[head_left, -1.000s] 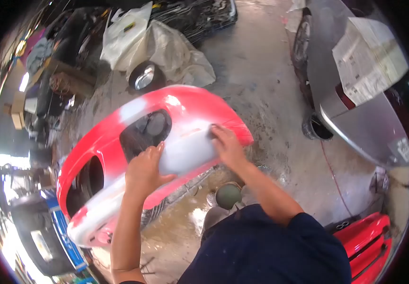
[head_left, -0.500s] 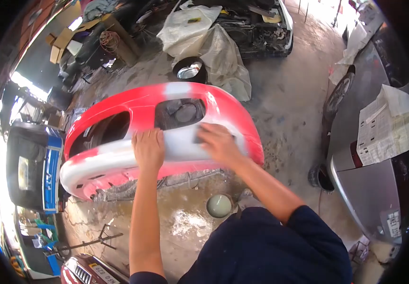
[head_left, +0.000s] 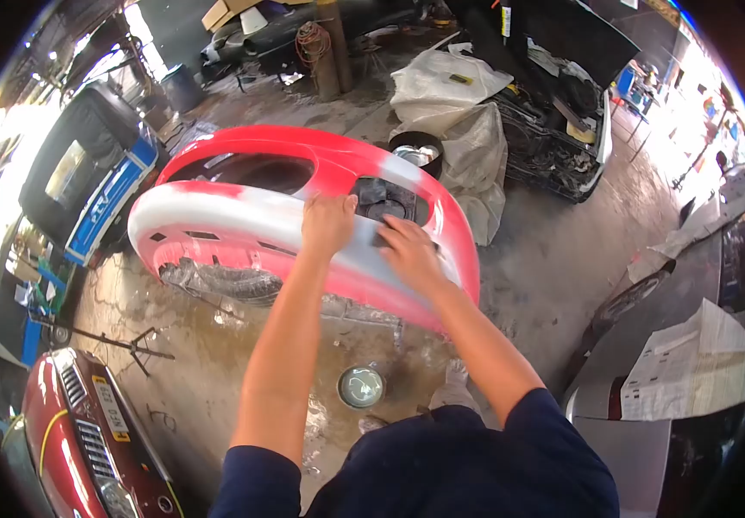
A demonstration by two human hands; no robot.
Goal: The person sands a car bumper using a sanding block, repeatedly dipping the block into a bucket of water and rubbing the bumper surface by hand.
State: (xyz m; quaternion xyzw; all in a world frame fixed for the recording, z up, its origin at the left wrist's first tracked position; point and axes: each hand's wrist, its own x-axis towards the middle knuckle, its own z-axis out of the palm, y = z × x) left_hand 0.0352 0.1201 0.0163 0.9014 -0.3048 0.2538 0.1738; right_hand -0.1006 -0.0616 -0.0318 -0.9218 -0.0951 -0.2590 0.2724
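Observation:
A red bumper cover (head_left: 277, 139) with whitish-grey sanded or filled patches lies across the middle of the view, with large openings along its far side. My left hand (head_left: 329, 224) is closed over the bumper's upper edge, left of the right-hand opening. Under the fingers of my right hand (head_left: 408, 250) is a dark pad (head_left: 381, 241), mostly hidden, pressed on the grey patch. Near my feet stands a round container of cloudy liquid (head_left: 361, 387) on the wet floor.
A dark red car front (head_left: 88, 432) is at lower left, a black and blue vehicle part (head_left: 109, 203) at left. Plastic sheeting (head_left: 476, 147) and a black bucket (head_left: 415, 148) lie beyond the bumper. A grey car with paper (head_left: 691, 367) is at right.
The view has turned, so the bumper slants differently and the dark red car has come into sight. Both hands remain on the bumper; the right hand has shifted along the grey patch.

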